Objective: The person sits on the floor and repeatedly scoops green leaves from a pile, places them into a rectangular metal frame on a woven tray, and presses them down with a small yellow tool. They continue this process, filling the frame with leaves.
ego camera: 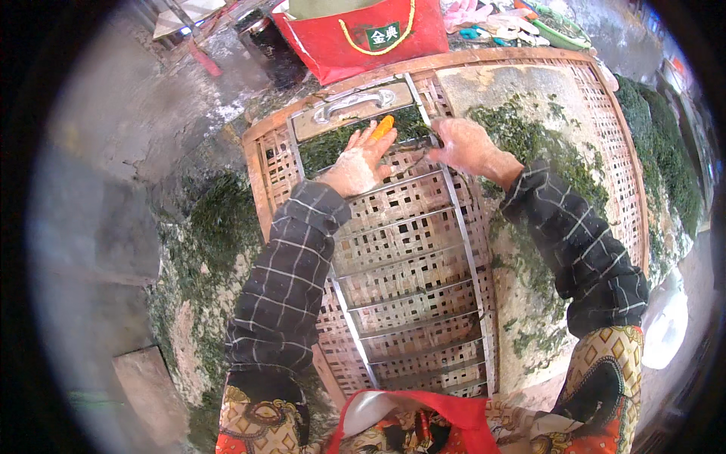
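My left hand (358, 164) lies palm down with its fingers spread on dark green shredded plant matter (326, 148). An orange finger cover (383, 128) sits on one of its fingers. My right hand (468, 144) grips the right rail of a ladder-like metal frame (455, 198), near a crossbar's end; its fingertips are partly hidden. The green matter fills the frame's section just below a wooden board with a metal handle (354, 105). Beneath the frame's bare lower sections shows a woven bamboo screen (408, 238) in a wooden border.
Loose green matter is scattered over a pale board (510, 85) at right and heaped at left (224, 210). Beyond the screen stand a red bag with a yellow cord (363, 34) and a dark container (272, 54). Gloves (499, 22) lie at the upper right.
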Tool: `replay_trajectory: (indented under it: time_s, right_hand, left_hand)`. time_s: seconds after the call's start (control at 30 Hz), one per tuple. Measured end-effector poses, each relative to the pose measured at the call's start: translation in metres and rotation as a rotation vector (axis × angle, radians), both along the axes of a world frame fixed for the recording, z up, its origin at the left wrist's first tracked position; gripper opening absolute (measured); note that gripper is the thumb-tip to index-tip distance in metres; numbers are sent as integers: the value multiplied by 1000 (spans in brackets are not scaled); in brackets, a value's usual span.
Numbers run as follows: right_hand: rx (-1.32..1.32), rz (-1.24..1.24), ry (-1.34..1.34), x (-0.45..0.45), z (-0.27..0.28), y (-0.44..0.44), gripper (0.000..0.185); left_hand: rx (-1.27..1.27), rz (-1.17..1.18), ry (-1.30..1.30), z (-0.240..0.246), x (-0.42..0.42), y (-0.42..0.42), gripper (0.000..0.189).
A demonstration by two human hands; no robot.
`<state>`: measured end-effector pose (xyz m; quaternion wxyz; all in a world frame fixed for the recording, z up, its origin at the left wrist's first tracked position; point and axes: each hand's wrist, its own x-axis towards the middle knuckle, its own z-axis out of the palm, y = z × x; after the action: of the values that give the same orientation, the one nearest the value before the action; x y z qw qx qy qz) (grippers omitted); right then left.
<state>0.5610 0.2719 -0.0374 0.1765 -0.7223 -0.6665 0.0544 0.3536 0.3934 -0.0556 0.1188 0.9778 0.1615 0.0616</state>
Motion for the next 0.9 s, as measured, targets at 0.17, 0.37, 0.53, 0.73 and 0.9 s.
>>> replay_trajectory:
  time_s: [0.17, 0.37, 0.53, 0.73, 0.9]
  right_hand:
    - [32, -38, -103, -6, 17, 20, 23]
    - [32, 323, 192, -26, 49, 42, 29]
    - [79, 234, -350, -13, 23, 13, 55]
    - [335, 379, -462, -29, 8, 29, 47]
    - [367, 620, -354, -60, 10, 57, 31]
  left_hand:
    - [-451, 128, -315, 49, -26, -2, 32]
    - [286, 358, -277, 37, -79, -1, 65]
    - [328, 487, -226, 16, -103, -5, 77]
    - [290, 380, -289, 5, -83, 0, 79]
    - [260, 363, -343, 2, -69, 7, 87]
